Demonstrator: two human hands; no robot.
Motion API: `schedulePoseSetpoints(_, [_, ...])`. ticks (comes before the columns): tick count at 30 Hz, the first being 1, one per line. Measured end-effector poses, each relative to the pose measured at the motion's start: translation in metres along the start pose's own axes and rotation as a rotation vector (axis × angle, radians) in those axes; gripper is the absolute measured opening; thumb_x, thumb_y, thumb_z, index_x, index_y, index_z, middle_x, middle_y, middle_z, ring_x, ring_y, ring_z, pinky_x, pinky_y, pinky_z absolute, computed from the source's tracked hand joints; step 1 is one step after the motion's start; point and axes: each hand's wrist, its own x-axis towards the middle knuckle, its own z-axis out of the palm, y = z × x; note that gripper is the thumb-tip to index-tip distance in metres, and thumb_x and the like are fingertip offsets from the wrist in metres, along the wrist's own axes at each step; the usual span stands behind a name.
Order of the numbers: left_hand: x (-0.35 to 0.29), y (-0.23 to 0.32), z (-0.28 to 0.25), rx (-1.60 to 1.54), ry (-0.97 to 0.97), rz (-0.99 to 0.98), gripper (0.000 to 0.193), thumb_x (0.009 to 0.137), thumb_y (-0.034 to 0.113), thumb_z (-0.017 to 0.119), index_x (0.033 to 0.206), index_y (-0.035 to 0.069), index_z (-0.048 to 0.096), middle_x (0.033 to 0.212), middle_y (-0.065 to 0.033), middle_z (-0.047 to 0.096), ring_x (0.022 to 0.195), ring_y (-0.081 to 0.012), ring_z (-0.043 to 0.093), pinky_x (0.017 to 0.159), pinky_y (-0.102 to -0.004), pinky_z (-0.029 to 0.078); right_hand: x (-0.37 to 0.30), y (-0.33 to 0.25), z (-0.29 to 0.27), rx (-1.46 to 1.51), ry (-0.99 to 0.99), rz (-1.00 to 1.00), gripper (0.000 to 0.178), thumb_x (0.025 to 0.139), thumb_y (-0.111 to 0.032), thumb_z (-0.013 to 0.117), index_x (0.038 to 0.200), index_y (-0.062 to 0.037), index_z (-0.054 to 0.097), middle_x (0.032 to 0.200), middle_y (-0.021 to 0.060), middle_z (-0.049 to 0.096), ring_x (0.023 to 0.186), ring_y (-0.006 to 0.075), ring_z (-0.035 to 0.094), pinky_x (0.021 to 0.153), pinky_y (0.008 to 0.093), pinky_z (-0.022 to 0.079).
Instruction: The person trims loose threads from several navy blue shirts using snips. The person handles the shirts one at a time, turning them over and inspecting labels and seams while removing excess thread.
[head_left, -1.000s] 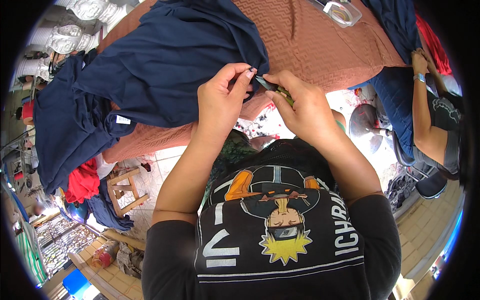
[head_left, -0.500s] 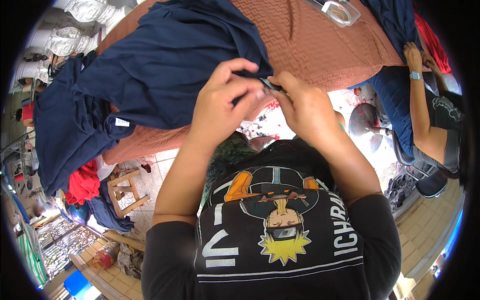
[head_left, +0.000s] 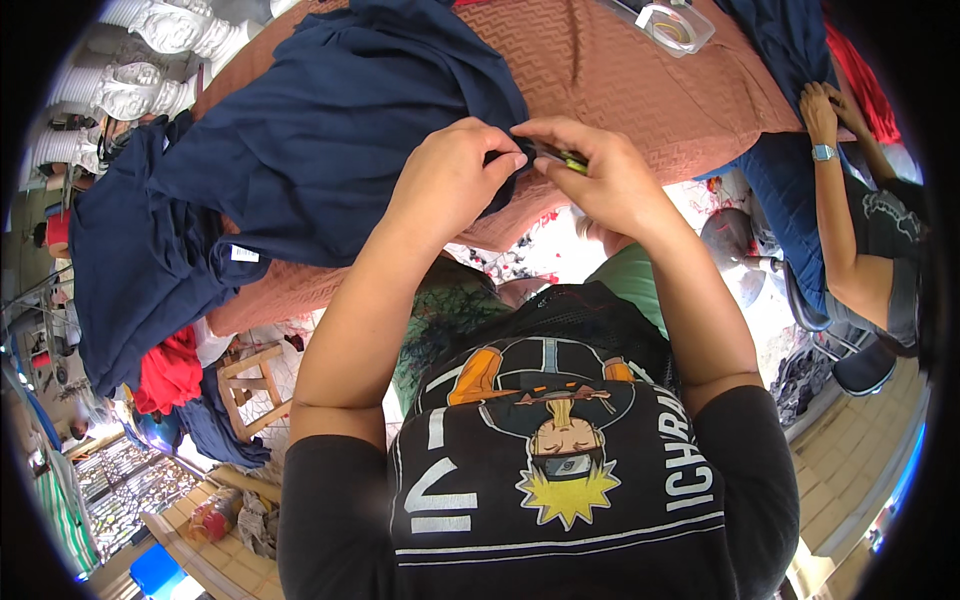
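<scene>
A dark navy garment point(head_left: 340, 130) is spread in loose folds across the table, its right edge reaching my hands. My left hand point(head_left: 448, 180) is closed, thumb and forefinger pinching that edge. Just right of it, my right hand point(head_left: 610, 180) grips a small tool with a yellow-green part, which looks like thread snips point(head_left: 574, 163). The tool's dark end points at the pinched cloth; fingers hide most of it, and whether it touches the cloth I cannot tell.
A brown patterned cloth point(head_left: 640, 110) covers the table. At its far side sits a clear plastic box point(head_left: 675, 28). To the right, a co-worker's hands point(head_left: 820, 115) handle navy fabric. A wooden stool point(head_left: 250, 390) and red cloth point(head_left: 165, 372) are at lower left.
My left fingers, blurred and spread before, have closed on the garment's edge. My right hand has shifted slightly up and left, showing more of the yellow-green tool.
</scene>
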Motion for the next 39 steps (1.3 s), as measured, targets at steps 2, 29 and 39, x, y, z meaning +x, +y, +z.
schedulePoseSetpoints(2, [0.000, 0.002, -0.005, -0.177, -0.082, -0.159, 0.017, 0.088, 0.018, 0.067, 0.095, 0.003, 0.071, 0.093, -0.0067, 0.069, 0.078, -0.0144, 0.066, 0.068, -0.0280, 0.049, 0.001, 0.008, 0.003, -0.029, -0.061, 0.026, 0.026, 0.081, -0.010, 0.069, 0.107, -0.0061, 0.066, 0.087, 0.0150, 0.068, 0.078, 0.0292, 0.066, 0.070, 0.0362, 0.050])
schedulePoseSetpoints(29, [-0.025, -0.003, -0.020, 0.082, 0.223, 0.452, 0.026, 0.077, 0.016, 0.074, 0.100, 0.008, 0.066, 0.106, -0.0040, 0.067, 0.103, -0.0259, 0.060, 0.099, -0.0395, 0.038, -0.018, -0.013, 0.013, -0.124, 0.247, -0.227, 0.028, 0.068, 0.005, 0.072, 0.091, -0.0069, 0.061, 0.091, 0.0036, 0.064, 0.067, 0.0180, 0.065, 0.058, 0.0288, 0.053])
schedulePoseSetpoints(39, [-0.032, -0.019, 0.030, 0.123, 0.638, 0.460, 0.036, 0.057, -0.003, 0.078, 0.082, 0.008, 0.056, 0.084, -0.0044, 0.061, 0.076, -0.0252, 0.059, 0.064, -0.0338, 0.047, -0.015, 0.010, 0.030, -0.325, 0.388, -0.476, 0.034, 0.060, 0.005, 0.072, 0.088, -0.0083, 0.059, 0.090, 0.0011, 0.063, 0.063, 0.0153, 0.063, 0.053, 0.0275, 0.051])
